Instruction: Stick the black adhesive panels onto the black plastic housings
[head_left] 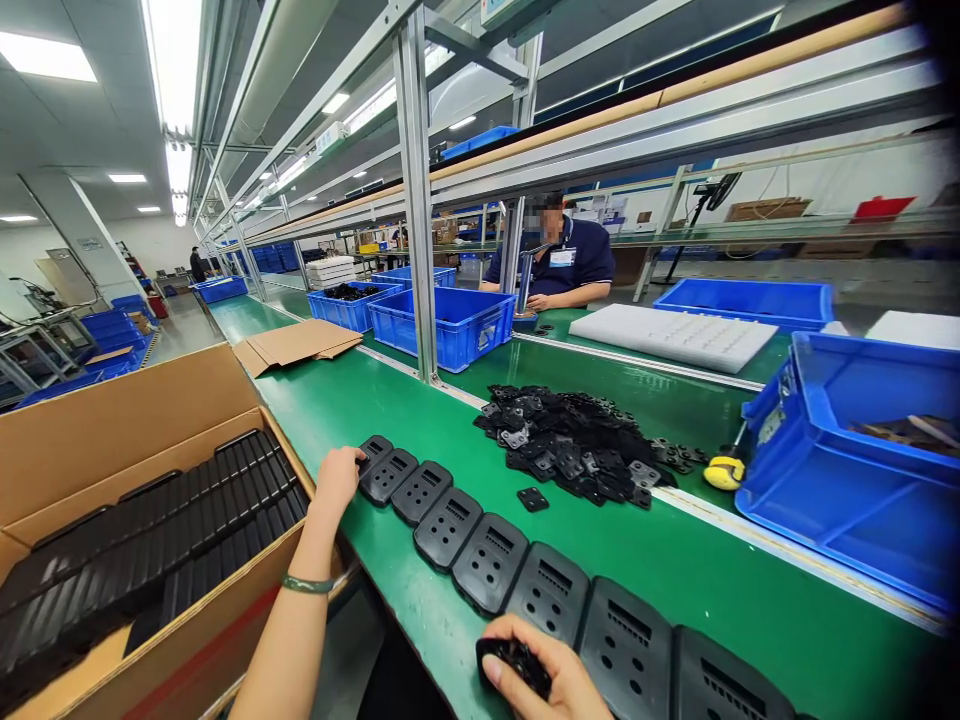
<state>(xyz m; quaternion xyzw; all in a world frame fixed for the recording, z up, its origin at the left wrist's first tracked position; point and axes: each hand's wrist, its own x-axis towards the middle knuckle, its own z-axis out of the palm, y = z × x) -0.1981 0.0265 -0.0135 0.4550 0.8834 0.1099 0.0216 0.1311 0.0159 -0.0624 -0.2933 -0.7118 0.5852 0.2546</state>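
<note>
A row of black plastic panels with slots and round holes runs along the near edge of the green table. At the row's far end, my left hand touches the last panel; its fingers are bent together, and anything between them is hidden. Close to the camera, my right hand is closed round a bunch of small black plates, held just in front of the row. A large heap of similar small black plates lies beyond the row, with one loose plate apart from it.
An open cardboard box of stacked black parts stands at left. Flat cardboard, blue bins, a metal post and white foam lie beyond. A yellow tape measure sits beside a large blue bin. A co-worker sits opposite.
</note>
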